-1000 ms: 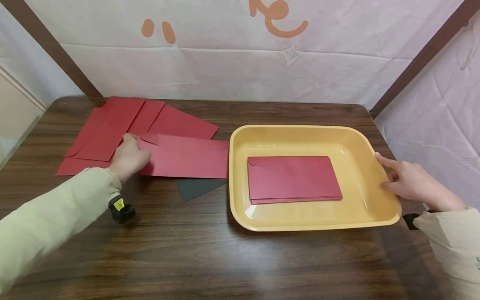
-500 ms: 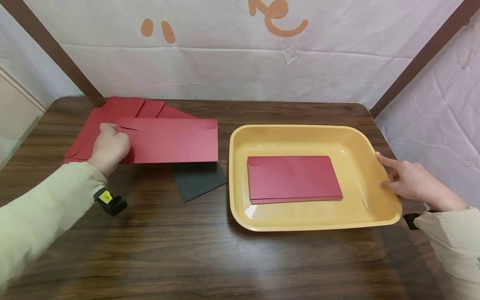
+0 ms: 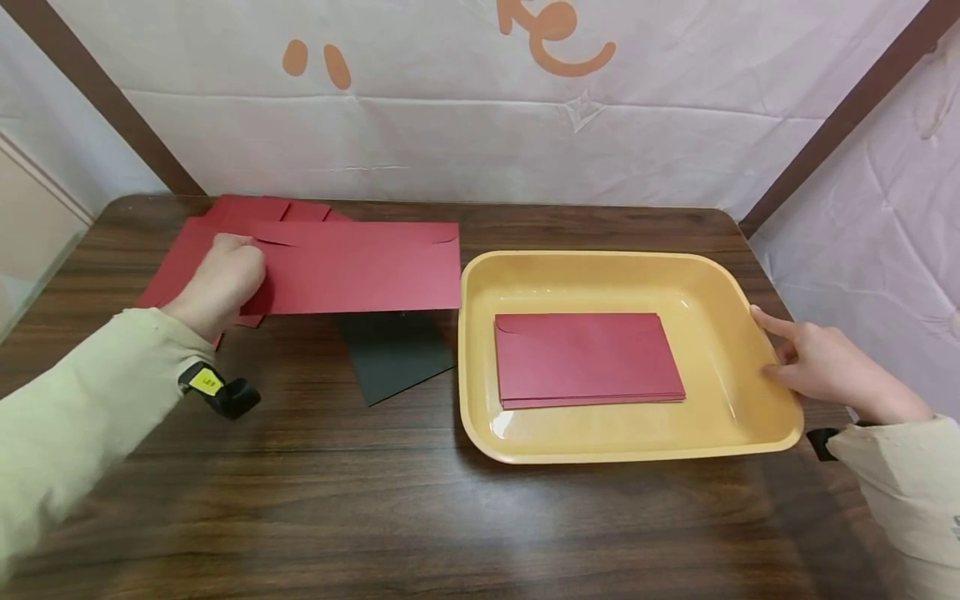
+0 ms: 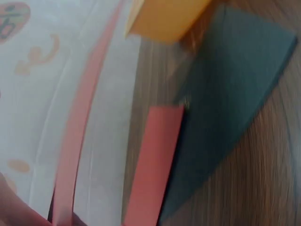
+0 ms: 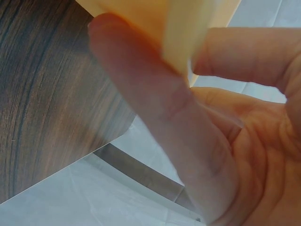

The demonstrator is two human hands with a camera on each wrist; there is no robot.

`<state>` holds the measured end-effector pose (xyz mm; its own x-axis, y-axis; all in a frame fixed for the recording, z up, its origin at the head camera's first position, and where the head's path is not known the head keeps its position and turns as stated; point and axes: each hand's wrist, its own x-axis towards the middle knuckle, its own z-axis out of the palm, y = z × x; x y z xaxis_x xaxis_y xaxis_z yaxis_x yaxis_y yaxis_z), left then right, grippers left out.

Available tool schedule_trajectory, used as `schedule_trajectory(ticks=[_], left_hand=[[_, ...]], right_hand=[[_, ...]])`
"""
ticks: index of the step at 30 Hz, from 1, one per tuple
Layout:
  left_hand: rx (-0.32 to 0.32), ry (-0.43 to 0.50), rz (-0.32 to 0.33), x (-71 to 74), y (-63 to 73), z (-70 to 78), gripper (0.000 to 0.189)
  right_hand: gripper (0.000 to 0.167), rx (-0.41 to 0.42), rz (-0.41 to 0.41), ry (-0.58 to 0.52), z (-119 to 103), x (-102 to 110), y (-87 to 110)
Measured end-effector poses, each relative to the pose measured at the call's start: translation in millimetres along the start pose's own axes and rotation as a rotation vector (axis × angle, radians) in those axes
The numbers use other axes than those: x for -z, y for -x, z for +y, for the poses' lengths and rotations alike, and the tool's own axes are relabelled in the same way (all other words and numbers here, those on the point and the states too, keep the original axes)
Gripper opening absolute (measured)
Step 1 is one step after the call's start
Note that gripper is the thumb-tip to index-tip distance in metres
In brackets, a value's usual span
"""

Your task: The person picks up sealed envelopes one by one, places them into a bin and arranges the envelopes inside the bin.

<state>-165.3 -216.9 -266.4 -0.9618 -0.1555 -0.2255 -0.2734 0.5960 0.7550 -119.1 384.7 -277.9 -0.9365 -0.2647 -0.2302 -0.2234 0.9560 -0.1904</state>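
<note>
My left hand (image 3: 225,279) pinches a red envelope (image 3: 360,267) near its left end, its long side stretching right toward the tray. In the left wrist view the held envelope (image 4: 87,113) shows nearly edge-on, raised over the table. More red envelopes (image 3: 247,208) lie fanned out behind and under it, partly hidden. A dark sheet (image 3: 393,358), shaped like an envelope, lies partly covered beneath. My right hand (image 3: 821,362) grips the right rim of a yellow tray (image 3: 630,457), thumb and fingers on either side of its wall (image 5: 188,42). Inside the tray rests a neat stack of red envelopes (image 3: 588,358).
The dark wood table (image 3: 420,525) runs along the front. Behind it hangs a pale cloth (image 3: 450,150) with orange drawings, and another cloth (image 3: 877,192) closes the right side. Brown posts (image 3: 105,100) stand at the back corners.
My left hand has lifted the red envelope off the tray's left edge, back and left, then a little right again, uncovering more of the dark sheet. My right hand and the tray have stayed put.
</note>
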Motion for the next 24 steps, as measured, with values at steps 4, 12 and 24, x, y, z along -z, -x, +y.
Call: schedule_trajectory(ticks=[4, 12, 24], left_hand=[[-0.005, 0.057, -0.072, -13.3, 7.2, 10.0, 0.021], [-0.041, 0.026, -0.238, -36.8, 27.9, 26.2, 0.056], [-0.108, 0.165, -0.456, -61.3, 43.3, 52.9, 0.074]], right_hand=[[0.075, 0.000, 0.004, 0.005, 0, 0, -0.6], [0.076, -0.003, 0.000, 0.010, 0, 1, -1.3], [0.075, 0.004, 0.004, -0.001, -2, 1, -0.5]])
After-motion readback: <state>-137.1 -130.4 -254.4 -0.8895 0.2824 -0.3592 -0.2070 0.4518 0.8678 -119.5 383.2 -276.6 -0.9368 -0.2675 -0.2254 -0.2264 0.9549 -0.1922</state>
